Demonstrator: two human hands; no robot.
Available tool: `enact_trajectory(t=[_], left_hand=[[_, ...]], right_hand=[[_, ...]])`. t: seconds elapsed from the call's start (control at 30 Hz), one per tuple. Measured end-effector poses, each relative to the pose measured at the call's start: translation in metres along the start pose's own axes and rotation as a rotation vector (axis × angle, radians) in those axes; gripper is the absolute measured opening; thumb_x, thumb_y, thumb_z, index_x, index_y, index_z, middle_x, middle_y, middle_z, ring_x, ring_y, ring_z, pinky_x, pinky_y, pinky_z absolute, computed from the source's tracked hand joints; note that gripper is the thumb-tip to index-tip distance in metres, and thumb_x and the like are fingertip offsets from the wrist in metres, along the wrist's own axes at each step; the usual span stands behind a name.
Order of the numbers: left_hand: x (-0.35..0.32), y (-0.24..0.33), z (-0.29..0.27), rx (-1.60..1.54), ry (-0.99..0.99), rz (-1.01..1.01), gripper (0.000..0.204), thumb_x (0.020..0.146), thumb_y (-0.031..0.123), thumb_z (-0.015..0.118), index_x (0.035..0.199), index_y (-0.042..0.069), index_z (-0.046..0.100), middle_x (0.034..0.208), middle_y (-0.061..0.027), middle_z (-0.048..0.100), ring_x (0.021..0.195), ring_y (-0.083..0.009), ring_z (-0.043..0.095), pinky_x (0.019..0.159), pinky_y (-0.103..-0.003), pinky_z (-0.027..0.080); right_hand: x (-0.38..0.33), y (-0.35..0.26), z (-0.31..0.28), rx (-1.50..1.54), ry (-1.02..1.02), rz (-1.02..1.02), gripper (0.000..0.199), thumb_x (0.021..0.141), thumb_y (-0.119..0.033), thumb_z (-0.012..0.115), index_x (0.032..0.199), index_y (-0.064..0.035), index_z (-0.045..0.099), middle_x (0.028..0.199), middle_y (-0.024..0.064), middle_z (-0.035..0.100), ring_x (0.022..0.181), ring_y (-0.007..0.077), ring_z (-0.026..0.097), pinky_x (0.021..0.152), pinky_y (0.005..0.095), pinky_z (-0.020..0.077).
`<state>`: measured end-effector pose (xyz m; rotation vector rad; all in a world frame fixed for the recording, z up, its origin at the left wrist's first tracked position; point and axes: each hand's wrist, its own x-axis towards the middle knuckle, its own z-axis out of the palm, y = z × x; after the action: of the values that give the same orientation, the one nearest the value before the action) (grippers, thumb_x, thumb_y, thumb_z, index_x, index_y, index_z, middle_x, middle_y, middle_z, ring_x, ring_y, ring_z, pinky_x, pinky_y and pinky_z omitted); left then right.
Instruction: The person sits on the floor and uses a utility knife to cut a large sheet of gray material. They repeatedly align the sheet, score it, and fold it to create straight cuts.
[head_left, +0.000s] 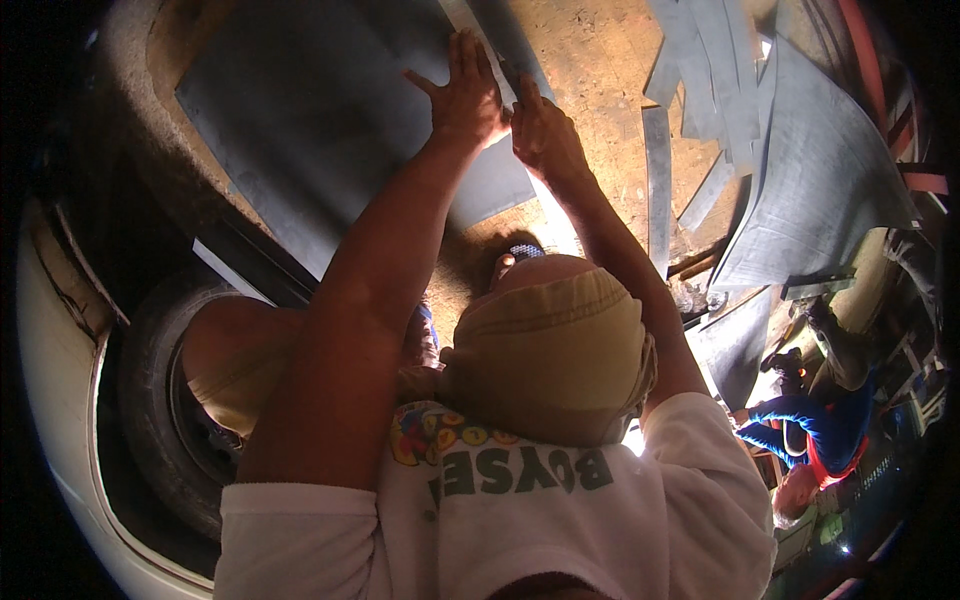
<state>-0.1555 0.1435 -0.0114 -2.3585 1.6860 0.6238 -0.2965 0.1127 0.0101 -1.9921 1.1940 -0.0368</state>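
Note:
A large dark grey sheet [310,110] lies flat in front of me. My left hand [468,95] presses down near its right edge, fingers stretched forward and thumb spread out, beside a pale straight strip [462,14]. Close to its right, my right hand [546,138] is closed with the index finger pointing forward. It grips a slim dark tool [512,78], mostly hidden by the fingers, so its exact kind is unclear. A narrow grey strip [510,35] of sheet runs just beyond the tool.
Several grey offcuts [710,70] and a large curved sheet [820,170] lie to the right on the worn brown board [600,50]. A tyre [150,380] stands against a pale vehicle body [50,400] at left. Another person [820,430] in blue sleeves works at lower right.

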Motion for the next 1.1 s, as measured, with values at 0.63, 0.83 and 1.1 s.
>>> enact_trajectory(t=[0.63, 0.83, 1.1], left_hand=[[0.002, 0.005, -0.010, 0.128, -0.101, -0.014, 0.142, 0.066, 0.080, 0.078, 0.164, 0.001, 0.012, 0.174, -0.0158, 0.008, 0.161, -0.0312, 0.006, 0.104, -0.091, 0.022], [0.001, 0.004, -0.011, 0.130, -0.086, -0.014, 0.145, 0.066, 0.080, 0.079, 0.165, 0.001, 0.009, 0.174, -0.0157, 0.007, 0.161, -0.0311, 0.009, 0.105, -0.090, 0.024], [-0.012, -0.002, -0.027, 0.091, -0.064, -0.019, 0.146, 0.065, 0.078, 0.080, 0.163, -0.005, 0.010, 0.173, -0.0191, 0.007, 0.161, -0.0315, 0.009, 0.104, -0.091, 0.021]], right_hand=[[-0.038, -0.002, -0.024, -0.184, -0.177, 0.097, 0.031, 0.102, -0.020, 0.055, 0.126, -0.0048, 0.042, 0.083, 0.0276, 0.069, 0.076, 0.0500, 0.071, 0.066, 0.0602, 0.0566], [-0.074, 0.006, -0.031, -0.185, -0.239, 0.159, 0.028, 0.103, -0.017, 0.052, 0.125, -0.0044, 0.042, 0.081, 0.0282, 0.068, 0.076, 0.0506, 0.070, 0.067, 0.0607, 0.0558], [-0.097, -0.026, -0.060, -0.016, -0.107, 0.185, 0.041, 0.101, -0.015, 0.050, 0.139, -0.0049, 0.042, 0.099, 0.0317, 0.069, 0.090, 0.0542, 0.068, 0.077, 0.0641, 0.0529]])
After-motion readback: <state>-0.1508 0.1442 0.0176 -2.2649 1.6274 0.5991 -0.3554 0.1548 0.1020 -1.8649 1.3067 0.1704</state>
